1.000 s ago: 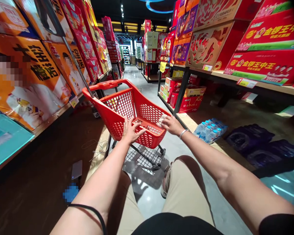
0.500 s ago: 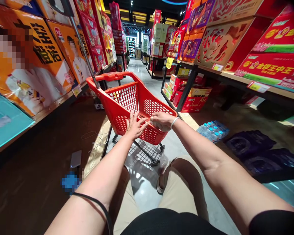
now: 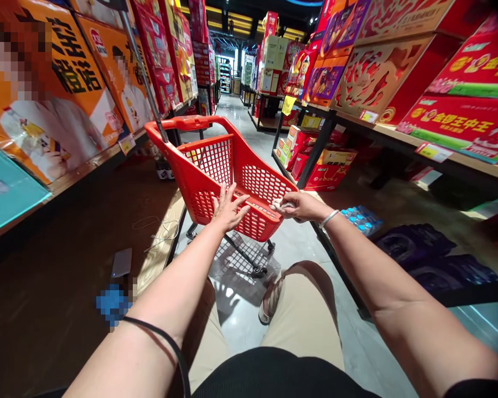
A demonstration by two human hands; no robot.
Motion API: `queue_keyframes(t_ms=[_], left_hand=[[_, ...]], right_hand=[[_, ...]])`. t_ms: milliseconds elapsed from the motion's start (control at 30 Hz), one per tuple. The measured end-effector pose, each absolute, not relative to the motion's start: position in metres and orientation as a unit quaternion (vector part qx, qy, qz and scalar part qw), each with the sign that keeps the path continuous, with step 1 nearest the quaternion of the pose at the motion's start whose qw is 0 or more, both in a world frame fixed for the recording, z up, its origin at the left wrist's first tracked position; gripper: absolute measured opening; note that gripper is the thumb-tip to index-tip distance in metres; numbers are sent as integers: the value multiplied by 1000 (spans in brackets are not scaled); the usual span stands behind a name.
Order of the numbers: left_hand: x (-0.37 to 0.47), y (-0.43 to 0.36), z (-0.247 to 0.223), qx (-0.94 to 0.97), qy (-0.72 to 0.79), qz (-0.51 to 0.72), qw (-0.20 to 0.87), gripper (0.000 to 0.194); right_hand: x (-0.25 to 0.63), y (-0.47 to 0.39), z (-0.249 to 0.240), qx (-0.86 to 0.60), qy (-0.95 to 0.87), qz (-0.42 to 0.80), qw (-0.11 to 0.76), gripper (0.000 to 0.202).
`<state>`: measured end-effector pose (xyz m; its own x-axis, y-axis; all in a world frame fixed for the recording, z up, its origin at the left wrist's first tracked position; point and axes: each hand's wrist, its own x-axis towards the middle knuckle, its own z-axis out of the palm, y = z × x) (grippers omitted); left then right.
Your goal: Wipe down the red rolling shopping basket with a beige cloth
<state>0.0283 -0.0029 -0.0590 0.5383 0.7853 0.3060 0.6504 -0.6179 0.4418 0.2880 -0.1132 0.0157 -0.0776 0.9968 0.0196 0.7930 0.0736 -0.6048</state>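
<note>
A red plastic shopping cart [image 3: 182, 177] with a lattice basket stands in front of me. My left hand [image 3: 229, 207] lies on the basket's near rim, its fingers spread. At the near right corner of the rim, my right hand [image 3: 302, 207] is closed around a small, crumpled, whitish wipe [image 3: 279, 205]. Part of the wipe sticks out past the fingers, and the rest is hidden in the hand. The part of the basket that shows has a bare red floor.
Shelves with orange boxes [image 3: 66, 105] line the left side, and red gift boxes [image 3: 460, 119] the right. Bottled water packs [image 3: 361, 219] sit low on the right. A grey flat device [image 3: 122, 262] and a white cable [image 3: 160, 224] lie low on the left. The aisle floor [image 3: 236, 116] runs ahead.
My right hand has moved right along the basket's rim to its corner, with the whitish wipe in it. My left hand has stayed on the rim, fingers spread.
</note>
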Motion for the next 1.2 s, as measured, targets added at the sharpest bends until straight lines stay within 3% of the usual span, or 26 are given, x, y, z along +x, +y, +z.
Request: queue_keyframes(t_ms=[167, 267, 367, 600, 733, 1000, 1200], left_hand=[[36, -10, -52, 856, 439, 234, 142, 45], [37, -11, -48, 850, 452, 233, 140, 41], [35, -9, -48, 850, 454, 233, 133, 39], [33, -1, -52, 850, 443, 248, 139, 34], [29, 2, -53, 850, 441, 255, 133, 35], [17, 12, -58, 839, 446, 284, 127, 32], [19, 15, -60, 838, 444, 288, 134, 34]], right_hand=[[252, -135, -46, -616, -703, 16, 355, 23], [223, -147, -81, -611, -696, -66, 372, 31], [203, -150, -108, -614, -721, -90, 307, 33], [179, -145, -163, -661, -747, -4, 69, 43], [181, -150, -166, -646, -762, 24, 23, 37], [228, -154, -102, -615, -714, -81, 324, 27], [204, -137, -124, -676, -543, -27, 497, 28]])
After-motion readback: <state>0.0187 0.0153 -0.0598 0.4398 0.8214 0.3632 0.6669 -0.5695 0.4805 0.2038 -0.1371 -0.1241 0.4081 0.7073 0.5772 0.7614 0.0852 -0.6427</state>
